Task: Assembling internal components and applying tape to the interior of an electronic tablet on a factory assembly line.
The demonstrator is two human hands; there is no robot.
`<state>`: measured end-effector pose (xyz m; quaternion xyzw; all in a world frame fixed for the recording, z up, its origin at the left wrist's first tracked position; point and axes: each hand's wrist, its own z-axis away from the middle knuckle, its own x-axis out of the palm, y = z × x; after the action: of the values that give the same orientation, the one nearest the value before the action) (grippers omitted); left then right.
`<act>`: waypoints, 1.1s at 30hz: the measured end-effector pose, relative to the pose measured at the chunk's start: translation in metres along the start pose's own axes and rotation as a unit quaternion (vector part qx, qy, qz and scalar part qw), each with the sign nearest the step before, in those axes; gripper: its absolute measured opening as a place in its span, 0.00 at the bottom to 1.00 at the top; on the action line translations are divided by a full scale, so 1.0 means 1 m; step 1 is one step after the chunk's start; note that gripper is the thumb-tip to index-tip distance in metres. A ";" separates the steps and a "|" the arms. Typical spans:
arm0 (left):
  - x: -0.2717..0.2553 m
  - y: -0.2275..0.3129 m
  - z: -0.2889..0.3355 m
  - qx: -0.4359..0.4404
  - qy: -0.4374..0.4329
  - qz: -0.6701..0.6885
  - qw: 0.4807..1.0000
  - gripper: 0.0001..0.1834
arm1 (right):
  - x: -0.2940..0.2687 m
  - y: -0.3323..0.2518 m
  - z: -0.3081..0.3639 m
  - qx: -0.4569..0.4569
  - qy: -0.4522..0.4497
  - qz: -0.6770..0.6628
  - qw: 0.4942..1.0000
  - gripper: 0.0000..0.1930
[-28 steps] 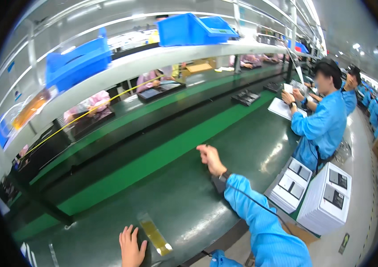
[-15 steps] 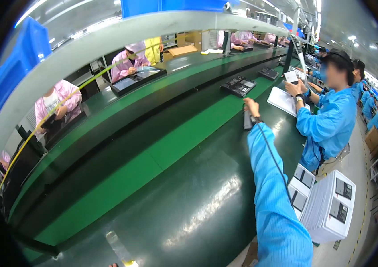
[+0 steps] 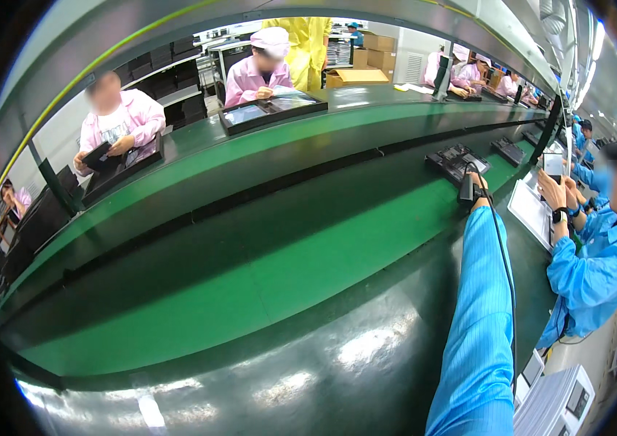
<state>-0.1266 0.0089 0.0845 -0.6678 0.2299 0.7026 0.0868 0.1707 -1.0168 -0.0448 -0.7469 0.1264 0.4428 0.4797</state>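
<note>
My right hand [image 3: 478, 183] is stretched far out over the bench at the right, in a blue sleeve. It overlaps the near edge of a black laptop base [image 3: 455, 161] with its inner parts showing, which lies on the green strip. Most of the fingers are hidden behind the hand, so I cannot tell whether they grip that edge. A small dark block [image 3: 466, 187] sits at the wrist, and a thin black cable [image 3: 505, 254] runs from there along the arm. My left hand is out of view.
A second black laptop base [image 3: 508, 151] lies farther along the green strip [image 3: 250, 276]. At the right, a co-worker in blue [image 3: 599, 247] holds a small white item over a white tray [image 3: 530, 214]. White trays [image 3: 559, 400] are stacked lower right. Co-workers in pink [image 3: 257, 76] sit across the bench.
The view has swung, so the scene sits elsewhere in the picture. My right hand has moved from just short of the nearer laptop base to its edge. The left fingertip has left the view.
</note>
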 end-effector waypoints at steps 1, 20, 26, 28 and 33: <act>0.011 -0.012 -0.009 0.027 -0.002 0.026 0.999 0.28 | -0.041 0.033 -0.033 -0.016 0.029 0.101 0.994 0.24; 0.011 -0.011 -0.005 -0.005 0.010 0.021 1.000 0.30 | 0.025 -0.025 0.002 0.050 0.020 -0.538 0.841 0.11; 0.010 -0.021 -0.006 0.017 0.017 0.046 0.999 0.30 | -0.031 -0.069 0.073 0.153 -0.147 -0.727 0.653 0.08; 0.008 -0.021 -0.006 0.033 0.024 0.050 0.998 0.30 | -0.032 -0.077 0.106 0.094 -0.182 -0.734 0.648 0.06; 0.013 -0.026 0.007 0.048 0.045 0.048 0.997 0.29 | -0.037 -0.114 0.195 0.038 -0.167 -0.724 0.669 0.10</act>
<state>-0.1229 0.0319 0.0664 -0.6823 0.2989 0.6630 0.0748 0.1142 -0.8064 0.0238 -0.4988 -0.5193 0.0686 0.6905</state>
